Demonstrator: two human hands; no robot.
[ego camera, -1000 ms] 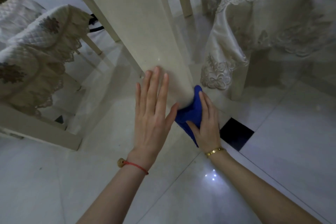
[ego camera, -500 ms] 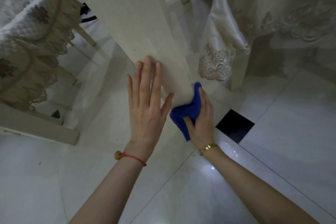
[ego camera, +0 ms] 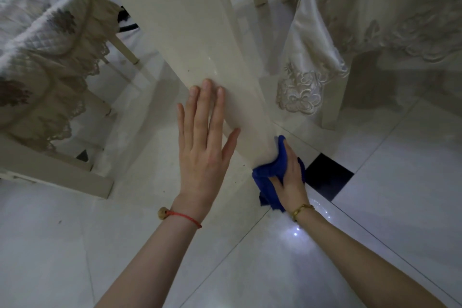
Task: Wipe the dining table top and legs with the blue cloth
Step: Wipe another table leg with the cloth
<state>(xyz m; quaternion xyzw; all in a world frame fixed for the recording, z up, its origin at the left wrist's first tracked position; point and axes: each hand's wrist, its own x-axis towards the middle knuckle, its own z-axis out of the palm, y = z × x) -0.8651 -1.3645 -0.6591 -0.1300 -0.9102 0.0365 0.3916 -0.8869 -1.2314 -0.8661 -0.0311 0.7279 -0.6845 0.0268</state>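
One thick leg (ego camera: 190, 32). One blue cloth (ego camera: 271, 177). Two hands: left (ego camera: 203, 150), right (ego camera: 290, 180). Two bracelets: red (ego camera: 183, 217), gold (ego camera: 301, 210). Possibly two covered chairs (ego camera: 47, 57), partly cropped.

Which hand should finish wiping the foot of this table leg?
Right. The right hand already presses the blue cloth against the table leg at its base; the left hand lies flat, empty, bracing higher up.

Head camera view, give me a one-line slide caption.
Right hand presses the crumpled blue cloth against the cream table leg near the floor; left hand braces it.
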